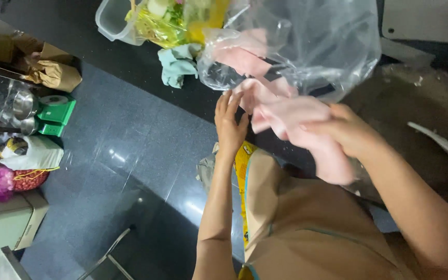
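Two hands are working one soft pink cloth (291,116) at the clear plastic bag (307,46) mouth: right hand (348,129) clenching it, left hand (230,124) flat against it, so a loosened grip may be dropping it onto the dark bench (130,140).

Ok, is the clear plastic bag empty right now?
No, the clear plastic bag already has pink cloth inside, and the right hand grips more at its mouth.
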